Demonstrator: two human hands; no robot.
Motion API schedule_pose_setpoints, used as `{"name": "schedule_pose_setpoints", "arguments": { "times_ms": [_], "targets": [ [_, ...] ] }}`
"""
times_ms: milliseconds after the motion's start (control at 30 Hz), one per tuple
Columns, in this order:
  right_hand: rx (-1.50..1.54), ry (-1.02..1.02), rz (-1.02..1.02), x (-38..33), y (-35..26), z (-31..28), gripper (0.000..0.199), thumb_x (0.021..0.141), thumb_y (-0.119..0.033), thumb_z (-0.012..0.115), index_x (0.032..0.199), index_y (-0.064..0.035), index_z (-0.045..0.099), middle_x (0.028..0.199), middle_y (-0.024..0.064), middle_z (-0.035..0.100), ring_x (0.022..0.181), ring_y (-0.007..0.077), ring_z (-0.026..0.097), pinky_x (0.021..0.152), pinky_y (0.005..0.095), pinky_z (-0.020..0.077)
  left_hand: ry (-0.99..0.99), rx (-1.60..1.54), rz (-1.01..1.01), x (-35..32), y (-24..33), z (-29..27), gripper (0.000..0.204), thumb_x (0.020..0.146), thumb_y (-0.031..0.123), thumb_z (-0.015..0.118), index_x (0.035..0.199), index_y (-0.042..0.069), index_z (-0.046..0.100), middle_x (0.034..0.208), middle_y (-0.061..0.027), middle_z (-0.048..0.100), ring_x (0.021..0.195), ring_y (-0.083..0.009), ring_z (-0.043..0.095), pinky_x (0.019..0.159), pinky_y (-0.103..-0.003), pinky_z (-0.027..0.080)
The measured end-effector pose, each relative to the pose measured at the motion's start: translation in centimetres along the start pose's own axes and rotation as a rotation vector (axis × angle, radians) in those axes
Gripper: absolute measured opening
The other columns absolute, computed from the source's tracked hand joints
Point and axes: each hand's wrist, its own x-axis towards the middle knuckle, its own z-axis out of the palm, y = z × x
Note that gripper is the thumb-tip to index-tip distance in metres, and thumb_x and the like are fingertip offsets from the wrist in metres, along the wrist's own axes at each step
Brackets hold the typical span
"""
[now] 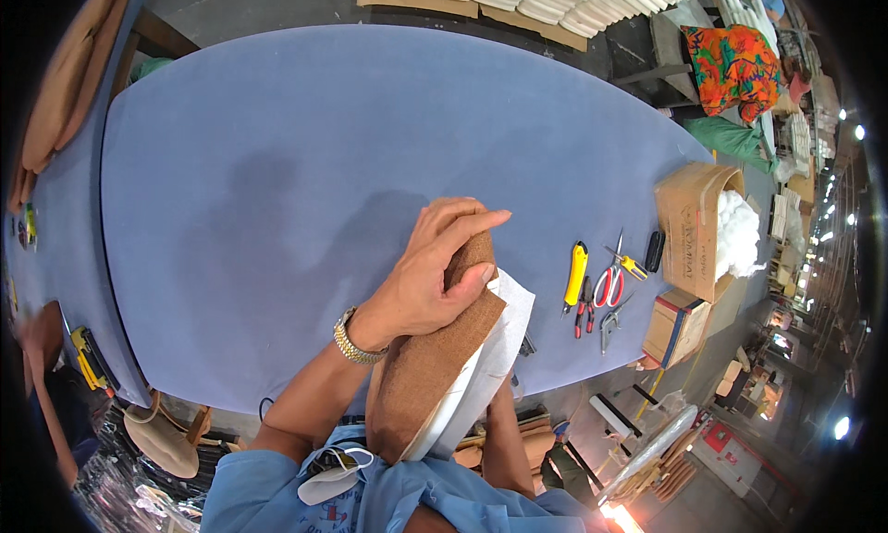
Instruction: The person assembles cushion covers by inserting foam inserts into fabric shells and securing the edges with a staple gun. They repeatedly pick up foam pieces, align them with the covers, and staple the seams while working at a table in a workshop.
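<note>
A brown fabric-covered padded piece (425, 378) stands on edge against my body, with white lining (504, 313) hanging loose along its right side. My left hand (442, 266), with a metal watch at the wrist, is closed over its upper end, the thumb pressing on the brown fabric near the lining. My right forearm (507, 433) rises behind the piece, which hides the right hand and its fingers.
On the blue table (277, 98) lie a yellow utility knife (575, 276), red-handled scissors (610, 283), pliers (585, 307) and a black-handled item (655, 252). A cardboard box (689, 228) holds white stuffing; a smaller box (675, 328) stands nearby. A co-worker's arm (42, 357) shows left.
</note>
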Motion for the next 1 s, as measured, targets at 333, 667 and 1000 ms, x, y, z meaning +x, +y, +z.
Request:
{"name": "schedule_pose_setpoints", "arguments": {
  "times_ms": [333,667,1000],
  "targets": [
    [-0.878,-0.076,-0.314,-4.8,-21.1,6.7,0.074,0.076,0.002,0.08,0.146,-0.0042,0.055,0.122,0.0139,0.069,0.11,0.0205,0.066,0.094,0.0342,0.0535,-0.012,-0.076,0.003,-0.3,-0.3,-1.2,0.074,0.085,0.007,0.068,0.156,0.01,0.045,0.149,-0.0223,0.043,0.143,-0.0375,0.039,0.122,-0.048,0.03],
    [-1.537,-0.681,-0.661,-7.3,-26.0,18.9,0.068,0.07,-0.007,0.08,0.137,-0.0097,0.067,0.116,0.0124,0.072,0.097,0.0287,0.074,0.083,0.0337,0.0579,-0.02,-0.035,0.033,-0.1,-0.5,-0.9,0.087,0.075,0.003,0.07,0.157,0.008,0.041,0.147,-0.0226,0.044,0.143,-0.0406,0.037,0.124,-0.05,0.027],
    [-1.626,-0.855,-0.579,-6.0,-27.3,20.5,0.077,0.069,-0.013,0.077,0.144,-0.0077,0.061,0.118,0.015,0.069,0.1,0.0347,0.073,0.083,0.0407,0.0589,-0.034,-0.049,0.053,-0.1,-1.0,-1.2,0.093,0.071,0.004,0.068,0.159,0.009,0.038,0.146,-0.0228,0.044,0.144,-0.0416,0.036,0.125,-0.054,0.024]
  ]
}}
